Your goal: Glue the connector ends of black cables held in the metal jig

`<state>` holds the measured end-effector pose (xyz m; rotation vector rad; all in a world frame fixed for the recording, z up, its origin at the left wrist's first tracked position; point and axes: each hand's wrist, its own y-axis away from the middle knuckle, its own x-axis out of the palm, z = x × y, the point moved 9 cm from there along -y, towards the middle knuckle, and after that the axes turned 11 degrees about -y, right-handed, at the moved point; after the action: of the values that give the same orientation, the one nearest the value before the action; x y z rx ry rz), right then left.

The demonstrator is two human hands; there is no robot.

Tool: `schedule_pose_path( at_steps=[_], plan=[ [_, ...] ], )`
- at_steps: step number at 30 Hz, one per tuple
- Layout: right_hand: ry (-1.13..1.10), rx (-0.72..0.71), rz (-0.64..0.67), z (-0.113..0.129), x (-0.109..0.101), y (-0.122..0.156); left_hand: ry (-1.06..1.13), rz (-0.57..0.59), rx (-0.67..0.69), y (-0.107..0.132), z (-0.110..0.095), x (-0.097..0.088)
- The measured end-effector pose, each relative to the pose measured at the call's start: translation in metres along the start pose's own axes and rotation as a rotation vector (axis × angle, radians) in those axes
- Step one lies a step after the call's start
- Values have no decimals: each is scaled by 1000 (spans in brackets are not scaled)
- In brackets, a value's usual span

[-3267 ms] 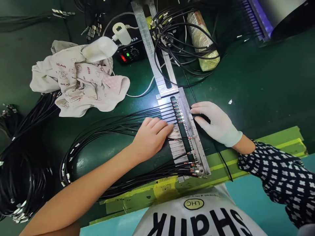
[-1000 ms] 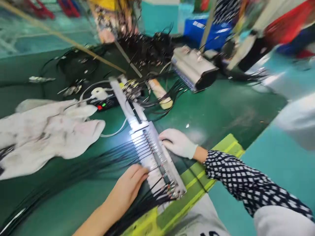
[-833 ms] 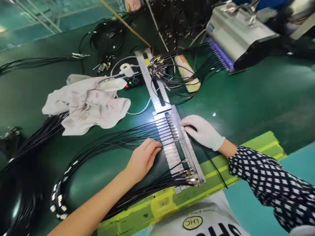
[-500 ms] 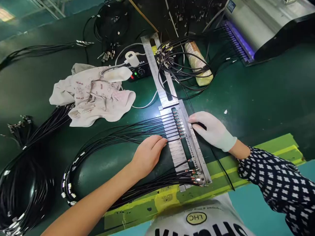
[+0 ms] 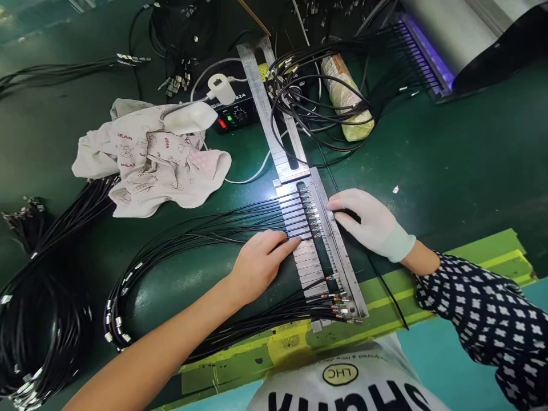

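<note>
A slotted metal jig lies on the green bench. Several black cables run across its upper slots, their stripped, connector-tipped ends lined up along the gap by the rail. My bare left hand is closed at the lowest of these cables, thumb tip on the slotted plate; its fingers partly hide the cable. On the other side, my white-gloved right hand has thumb and forefinger bent against the outer edge of the jig's rail. More cable ends bunch at the jig's near end.
A printed cloth lies beside a black control box with lit switches. Beyond the jig are looped cables and a wrapped roll. A machine with a purple-lit comb stands back right. Cable bundles fill the left.
My left hand has slid slightly right, its thumb now farther over the slotted plate. My right hand keeps its place at the rail. The view has shifted a little.
</note>
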<state>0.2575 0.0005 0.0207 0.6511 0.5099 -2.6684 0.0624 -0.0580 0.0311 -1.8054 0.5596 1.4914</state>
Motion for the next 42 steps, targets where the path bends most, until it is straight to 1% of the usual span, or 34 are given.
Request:
schedule_pose_path(
  at_steps=[4, 6, 9, 12, 14, 15, 18, 21, 23, 25, 29, 33, 35, 37, 39, 40, 42],
  plan=[
    [0, -8, -9, 1, -1, 1, -177, -59, -87, 13, -3, -3],
    [-6, -5, -14, 0, 0, 2, -223, -56, -80, 14, -8, -4],
    [-18, -1, -17, -6, 1, 3, -214, -26, -17, 4, -15, -1],
    [-2, -10, -24, -12, 3, 2, -250, 48, 44, -14, -20, 10],
    [38, -2, -36, -11, 2, 1, -297, 77, 74, -24, -25, 15],
    [71, 7, -41, -8, 1, 2, -317, 67, 90, -28, -30, 14],
    [220, 43, -41, 11, 3, 6, -381, -30, 150, -29, -44, 5],
    [395, 100, -49, 24, 12, 5, -529, -70, 156, -22, -38, 11],
    [477, 157, -68, 24, 19, 3, -551, -96, 197, -18, -34, 18],
    [514, 207, -79, 22, 24, 3, -544, -102, 203, -16, -31, 21],
    [508, 261, -80, 18, 30, 5, -516, -101, 160, -18, -33, 17],
    [486, 286, -89, 11, 30, -3, -554, -102, 141, -28, -37, 13],
    [478, 303, -99, 7, 30, -12, -587, -88, 118, -36, -33, 10],
    [470, 319, -104, 2, 29, -22, -581, -63, 69, -39, -23, 1],
    [458, 325, -102, -2, 29, -30, -508, -75, -7, -29, -10, -15],
    [450, 324, -100, -3, 29, -32, -448, -76, -50, -18, -3, -23],
    [430, 320, -99, -6, 28, -35, -312, -76, -105, 18, 5, -34]
  ],
)
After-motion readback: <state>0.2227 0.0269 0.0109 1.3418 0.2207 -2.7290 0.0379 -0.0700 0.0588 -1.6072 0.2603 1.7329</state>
